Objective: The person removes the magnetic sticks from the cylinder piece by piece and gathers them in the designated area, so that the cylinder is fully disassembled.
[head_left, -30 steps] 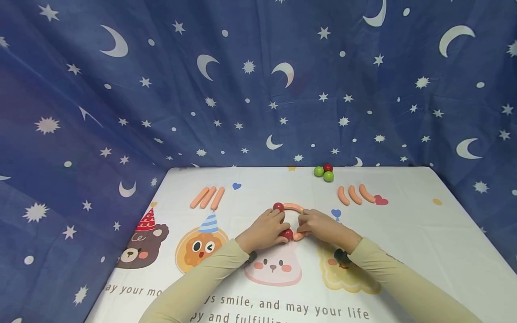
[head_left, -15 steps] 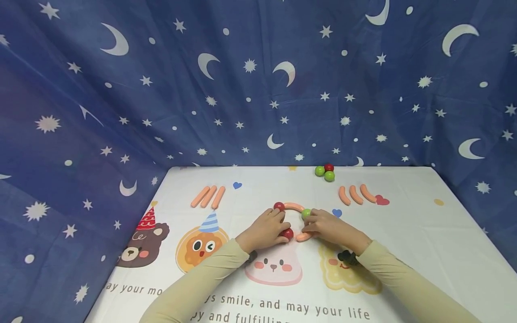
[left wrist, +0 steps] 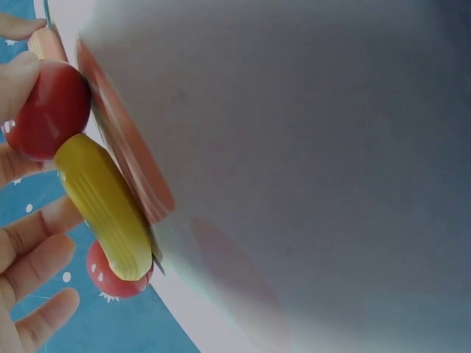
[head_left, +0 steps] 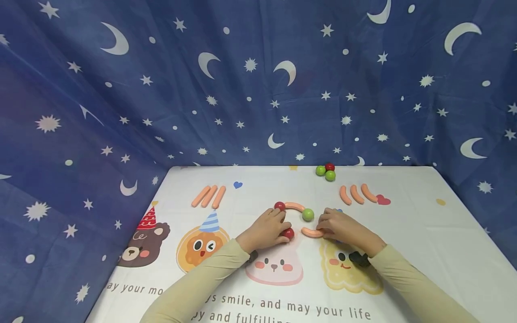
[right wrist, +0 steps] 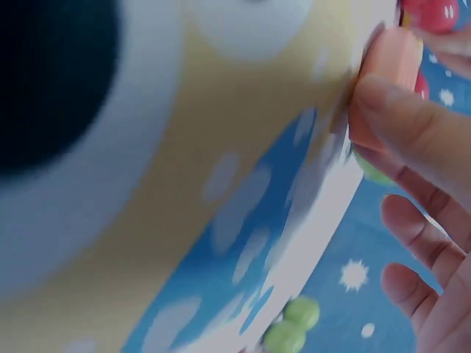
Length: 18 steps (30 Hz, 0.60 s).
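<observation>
My left hand (head_left: 262, 231) pinches the near red ball (head_left: 288, 233) between thumb and finger. Under that hand, a yellow ribbed stick (left wrist: 107, 206) runs from this ball toward the far red ball (head_left: 279, 206); the hand hides the stick in the head view. A curved pink sausage (head_left: 295, 206) lies between the far red ball and a green ball (head_left: 308, 214). My right hand (head_left: 343, 226) pinches another sausage (head_left: 310, 232) by its right end, thumb on top. Its left end points at the near red ball, a small gap apart.
Several balls, green (head_left: 330, 175) and red (head_left: 330, 167), sit together at the back edge. Three curved sausages (head_left: 357, 194) lie at back right, three straighter ones (head_left: 209, 196) at back left. A printed white cloth (head_left: 420, 233) covers the table; a blue starry curtain (head_left: 242, 80) hangs behind.
My right hand has moved right, drawing its sausage away from the near red ball and turning it more level. The green ball has come into view from behind that hand. My left hand stays put.
</observation>
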### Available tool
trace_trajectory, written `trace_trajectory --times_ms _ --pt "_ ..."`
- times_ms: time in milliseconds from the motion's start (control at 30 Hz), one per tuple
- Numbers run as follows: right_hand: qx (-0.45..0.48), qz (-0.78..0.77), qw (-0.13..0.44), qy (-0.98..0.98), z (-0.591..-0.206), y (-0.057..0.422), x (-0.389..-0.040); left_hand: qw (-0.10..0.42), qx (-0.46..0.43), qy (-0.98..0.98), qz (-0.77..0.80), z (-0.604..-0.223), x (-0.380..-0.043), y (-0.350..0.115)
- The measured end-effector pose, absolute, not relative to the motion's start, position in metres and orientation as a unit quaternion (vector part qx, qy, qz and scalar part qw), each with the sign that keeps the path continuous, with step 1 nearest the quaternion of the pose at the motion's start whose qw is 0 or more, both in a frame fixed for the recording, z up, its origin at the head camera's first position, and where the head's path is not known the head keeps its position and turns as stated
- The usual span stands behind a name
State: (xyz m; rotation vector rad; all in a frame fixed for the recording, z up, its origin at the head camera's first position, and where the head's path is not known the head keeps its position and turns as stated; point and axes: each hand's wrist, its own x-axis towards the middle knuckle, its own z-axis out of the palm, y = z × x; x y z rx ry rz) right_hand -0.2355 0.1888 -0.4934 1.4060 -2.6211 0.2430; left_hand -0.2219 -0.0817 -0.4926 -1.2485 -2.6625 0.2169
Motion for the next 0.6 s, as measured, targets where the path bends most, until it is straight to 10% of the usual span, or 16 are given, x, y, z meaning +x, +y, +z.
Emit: trace_trajectory --times_ms 600 --pt "0.313 0.109 0.097 -0.939 -0.486 0.259 -0.242 0.095 -0.42 -0.9 0.071 -0.492 -0.221 -0.082"
